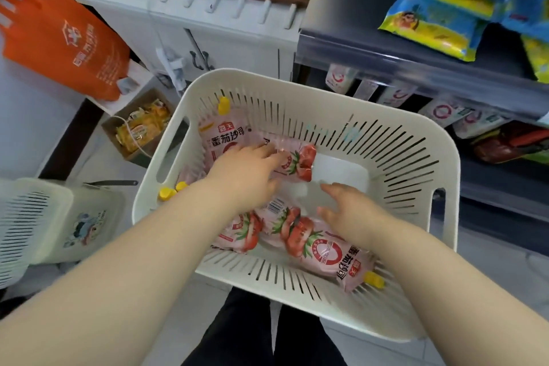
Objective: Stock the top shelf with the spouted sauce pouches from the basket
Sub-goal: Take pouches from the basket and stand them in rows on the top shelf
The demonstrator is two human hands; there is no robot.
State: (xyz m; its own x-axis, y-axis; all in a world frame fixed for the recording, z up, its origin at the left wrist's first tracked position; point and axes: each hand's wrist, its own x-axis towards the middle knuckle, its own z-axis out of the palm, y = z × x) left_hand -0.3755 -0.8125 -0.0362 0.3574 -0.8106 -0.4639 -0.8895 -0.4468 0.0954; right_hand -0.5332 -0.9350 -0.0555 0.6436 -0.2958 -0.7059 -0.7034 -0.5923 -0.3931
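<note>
both hands are inside the basket (410, 140), a cream slotted one seen from above. the left hand (246, 169) lies palm down, fingers spread, on a pink pouch (225, 135) at the basket's far left; that pouch's yellow cap (223, 104) points at the far-left corner. whether the fingers have closed on it cannot be told. the right hand (347, 211) is open, fingers loosely curled, over the bare floor at the basket's middle, touching nothing that can be made out. just beside and under its wrist a second pouch (323, 249) lies along the near edge, its cap (373, 279) at the near-right corner. a third pouch (237, 232) lies near the near-left wall, partly hidden by the left forearm; two more caps (170, 191) show against the left wall. the shelf (416, 65) stands to the right of the basket, its upper board holding blue-and-yellow packets (430, 21), with white pouches (442, 111) on the level below. an orange bag (59, 36) hangs at the upper left, a cardboard box (139, 128) of snacks sits left of the basket, and a second basket (26, 217) stands at the left edge.
</note>
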